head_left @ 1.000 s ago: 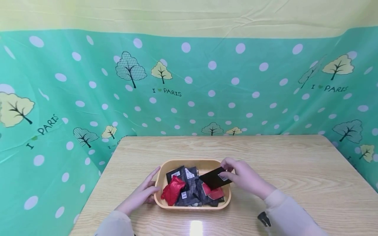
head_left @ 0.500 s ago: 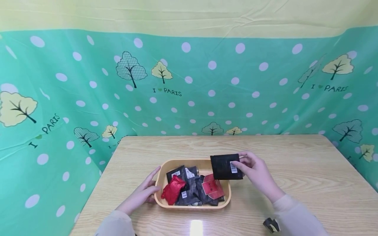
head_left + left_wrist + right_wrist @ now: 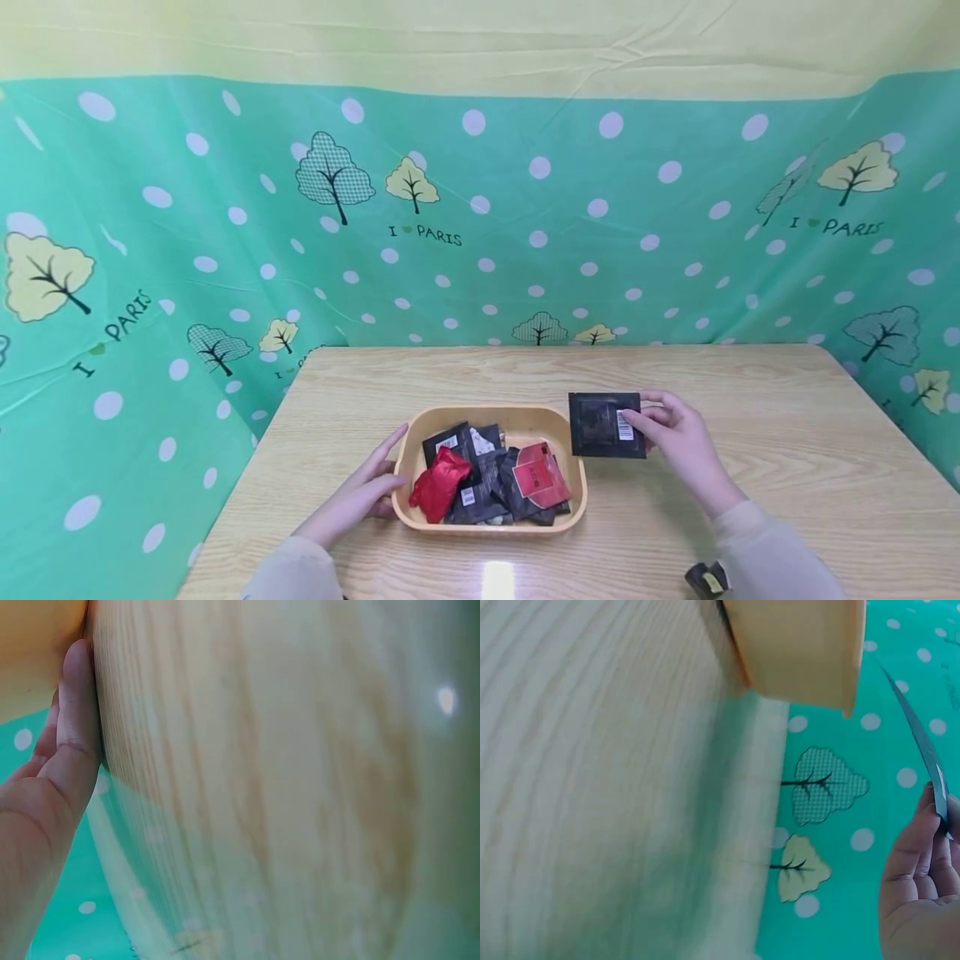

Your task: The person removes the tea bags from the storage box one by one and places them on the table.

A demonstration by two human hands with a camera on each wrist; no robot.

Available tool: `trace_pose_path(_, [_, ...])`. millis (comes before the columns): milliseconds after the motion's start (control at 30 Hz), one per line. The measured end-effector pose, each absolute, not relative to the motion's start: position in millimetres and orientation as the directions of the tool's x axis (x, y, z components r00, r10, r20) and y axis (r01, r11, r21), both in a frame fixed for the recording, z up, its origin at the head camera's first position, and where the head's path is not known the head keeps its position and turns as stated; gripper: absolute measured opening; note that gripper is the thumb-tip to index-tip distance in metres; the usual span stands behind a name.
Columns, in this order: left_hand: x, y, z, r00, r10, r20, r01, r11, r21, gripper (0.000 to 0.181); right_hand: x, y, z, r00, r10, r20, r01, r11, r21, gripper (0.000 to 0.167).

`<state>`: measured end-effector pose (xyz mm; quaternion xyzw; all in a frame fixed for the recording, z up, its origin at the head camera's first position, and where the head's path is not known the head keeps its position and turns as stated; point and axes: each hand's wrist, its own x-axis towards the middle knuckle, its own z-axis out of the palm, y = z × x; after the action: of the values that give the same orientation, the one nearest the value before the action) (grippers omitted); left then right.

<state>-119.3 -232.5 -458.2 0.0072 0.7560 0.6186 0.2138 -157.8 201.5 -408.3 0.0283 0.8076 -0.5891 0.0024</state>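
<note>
A flat black sachet [image 3: 600,425] with a white barcode label hangs in the air just right of the basket. My right hand [image 3: 678,437] pinches its right edge between thumb and fingers; in the right wrist view the sachet [image 3: 919,742] is seen edge-on. My left hand [image 3: 360,492] rests against the left end of the yellow plastic basket [image 3: 491,529], fingers fairly straight along its wall. Inside the basket lie a crumpled red foil packet [image 3: 441,485], several black sachets [image 3: 483,492] and a red-and-black packet [image 3: 540,475].
The basket stands on a wood-grain table [image 3: 750,433]. Behind it hangs a green dotted curtain [image 3: 525,208] with printed trees. A black strap piece [image 3: 707,579] shows beside the right sleeve.
My right hand has lifted the black sachet up out of the basket and carried it right, past the rim. The sachet has turned level. My left hand has stayed in place.
</note>
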Motion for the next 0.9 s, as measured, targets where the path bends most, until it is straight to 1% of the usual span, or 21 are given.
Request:
trace_pose_path(133, [-119.8, -232.6, -459.1, -0.910, 0.277, -0.309, -0.248, 0.234, 0.940, 0.075, -160.0, 213.9, -416.5, -0.991, 0.060, -0.116, 0.129, 0.300, -0.945, 0.050])
trace_pose_path(267, [-120.0, -232.3, -459.7, -0.911, 0.261, -0.318, -0.255, 0.249, 0.934, 0.075, -161.0, 224.5, -425.8, -0.981, 0.077, -0.180, 0.194, 0.252, -0.948, 0.056])
trace_pose_path(367, [-119.9, -232.3, -459.5, -0.912, 0.253, -0.325, -0.261, 0.254, 0.931, 0.074, -161.9, 230.8, -433.4, -0.976, 0.083, -0.201, 0.215, 0.230, -0.949, 0.058])
trace_pose_path(600, [-119.0, -233.6, -457.7, -0.909, 0.300, -0.288, -0.227, 0.222, 0.948, 0.075, -160.0, 239.1, -447.5, -0.963, 0.064, -0.261, 0.268, 0.281, -0.921, 0.060])
trace_pose_path(700, [-119.2, -232.5, -457.4, -0.911, 0.300, -0.282, -0.221, 0.221, 0.950, 0.075, -160.1, 238.0, -452.8, -0.955, 0.059, -0.289, 0.294, 0.278, -0.914, 0.061])
trace_pose_path(900, [-118.5, -232.2, -457.3, -0.915, 0.294, -0.276, -0.215, 0.225, 0.950, 0.074, -159.8, 229.9, -461.9, -0.942, 0.086, -0.325, 0.336, 0.225, -0.915, 0.059])
